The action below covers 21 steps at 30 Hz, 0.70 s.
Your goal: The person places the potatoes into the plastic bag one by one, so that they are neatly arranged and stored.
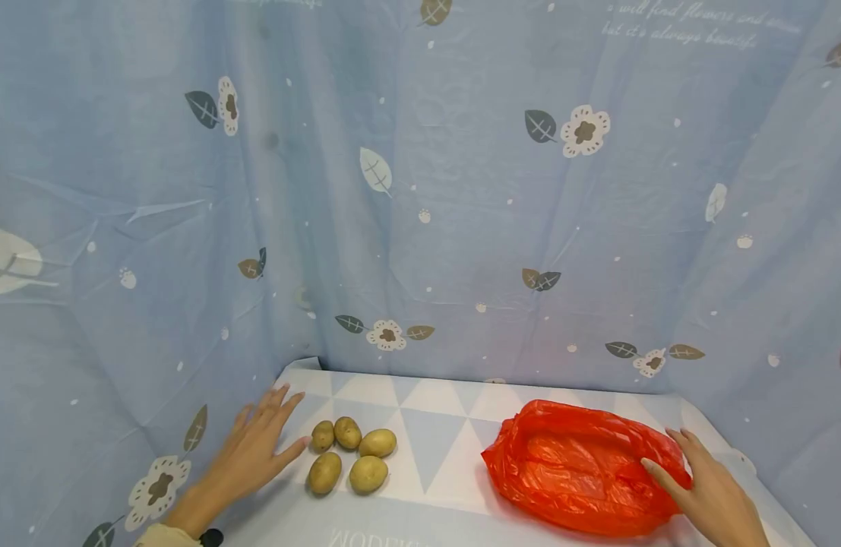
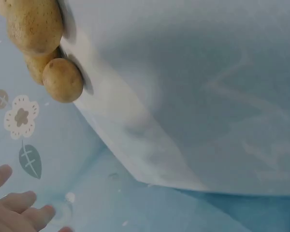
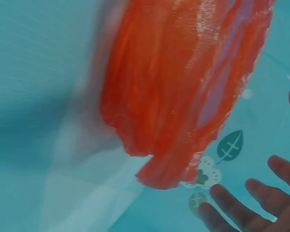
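Note:
Several potatoes lie in a loose cluster on the left half of the table; some of them, such as a round potato, show at the top left of the left wrist view. My left hand is just left of them, fingers spread, holding nothing. A red plastic bag sits on the right, its wide mouth facing up and nothing visible inside. My right hand is at the bag's right edge with fingers extended; whether it touches the plastic is unclear. In the right wrist view the fingers appear apart from the bag.
The table has a cloth of white and blue triangles, with lettering near its front edge. Blue curtains printed with leaves and flowers hang behind it and along both sides. A dark band is around the left wrist.

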Tool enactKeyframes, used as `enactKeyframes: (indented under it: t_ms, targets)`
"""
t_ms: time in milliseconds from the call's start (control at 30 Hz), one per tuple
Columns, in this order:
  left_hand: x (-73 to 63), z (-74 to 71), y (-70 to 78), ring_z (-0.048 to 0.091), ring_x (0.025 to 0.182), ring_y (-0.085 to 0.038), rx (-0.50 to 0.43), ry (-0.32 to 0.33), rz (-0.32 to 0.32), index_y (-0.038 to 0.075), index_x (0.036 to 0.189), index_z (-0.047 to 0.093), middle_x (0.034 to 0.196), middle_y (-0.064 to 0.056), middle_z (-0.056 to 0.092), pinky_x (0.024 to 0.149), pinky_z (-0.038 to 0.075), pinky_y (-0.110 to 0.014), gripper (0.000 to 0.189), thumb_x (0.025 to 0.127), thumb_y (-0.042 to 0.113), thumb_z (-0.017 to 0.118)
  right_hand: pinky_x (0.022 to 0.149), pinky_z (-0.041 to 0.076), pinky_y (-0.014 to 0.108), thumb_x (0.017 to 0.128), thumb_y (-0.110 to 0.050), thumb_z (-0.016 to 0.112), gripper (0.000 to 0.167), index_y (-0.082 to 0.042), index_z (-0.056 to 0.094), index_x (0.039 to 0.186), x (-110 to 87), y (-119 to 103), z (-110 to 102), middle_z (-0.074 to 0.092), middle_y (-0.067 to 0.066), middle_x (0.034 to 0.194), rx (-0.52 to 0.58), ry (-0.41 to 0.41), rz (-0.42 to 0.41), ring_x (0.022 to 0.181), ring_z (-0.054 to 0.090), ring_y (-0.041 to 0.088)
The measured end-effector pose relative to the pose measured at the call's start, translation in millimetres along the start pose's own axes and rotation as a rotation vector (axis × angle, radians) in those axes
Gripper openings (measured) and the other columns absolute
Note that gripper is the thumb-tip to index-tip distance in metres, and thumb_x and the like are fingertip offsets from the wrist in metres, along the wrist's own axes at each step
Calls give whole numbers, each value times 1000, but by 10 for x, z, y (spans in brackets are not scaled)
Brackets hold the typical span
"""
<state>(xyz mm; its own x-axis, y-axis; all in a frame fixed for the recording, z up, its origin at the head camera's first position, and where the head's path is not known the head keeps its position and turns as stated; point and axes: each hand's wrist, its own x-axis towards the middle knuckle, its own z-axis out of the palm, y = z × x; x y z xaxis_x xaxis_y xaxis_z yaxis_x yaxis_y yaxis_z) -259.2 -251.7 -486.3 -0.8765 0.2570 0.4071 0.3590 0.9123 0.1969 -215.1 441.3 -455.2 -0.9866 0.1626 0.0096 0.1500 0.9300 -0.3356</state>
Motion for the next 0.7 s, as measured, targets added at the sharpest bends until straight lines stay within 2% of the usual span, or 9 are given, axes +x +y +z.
enactKeyframes:
  t_ms: [133, 233, 400, 500, 600, 700]
  targets:
    - [1, 36, 16, 45, 138, -46, -64, 25, -6, 7, 148, 52, 150, -23, 50, 105, 35, -70, 64, 99, 45, 68, 70, 61, 51, 90, -69, 64, 99, 10, 39, 144, -17, 57, 55, 54, 40, 127, 44, 72, -14, 93, 62, 44]
    - [0, 62, 20, 55, 129, -43, -115, 20, -26, 6, 142, 57, 142, -20, 58, 101, 42, -65, 56, 98, 40, 70, 69, 62, 48, 90, -65, 67, 93, 11, 44, 139, -25, 99, 100, 54, 39, 122, 60, 107, 1, 90, 59, 37]
    - [2, 86, 39, 60, 124, -39, -192, -38, -85, 7, 139, 59, 137, -15, 62, 100, 48, -59, 52, 99, 38, 69, 68, 61, 47, 91, -62, 68, 87, 10, 48, 136, -31, 179, 154, 50, 38, 117, 81, 134, 14, 90, 55, 36]
    - [7, 87, 54, 63, 117, -34, -223, -67, -107, 9, 136, 62, 134, -12, 62, 93, 53, -54, 49, 100, 41, 68, 68, 61, 46, 92, -61, 68, 86, 9, 49, 136, -20, 231, 180, 50, 38, 116, 90, 139, 12, 90, 54, 36]
    - [7, 79, 68, 65, 106, -26, -254, -87, -125, 12, 132, 64, 128, -9, 64, 82, 55, -46, 44, 99, 41, 69, 68, 60, 46, 92, -62, 67, 87, 10, 48, 137, -1, 289, 210, 48, 39, 119, 107, 112, 27, 93, 53, 40]
    - [-6, 80, 75, 64, 98, -21, -291, -106, -130, 14, 129, 65, 121, -7, 65, 76, 53, -38, 40, 98, 38, 72, 71, 60, 48, 92, -65, 65, 91, 9, 45, 140, 14, 347, 246, 42, 42, 126, 140, 53, 58, 98, 50, 46]
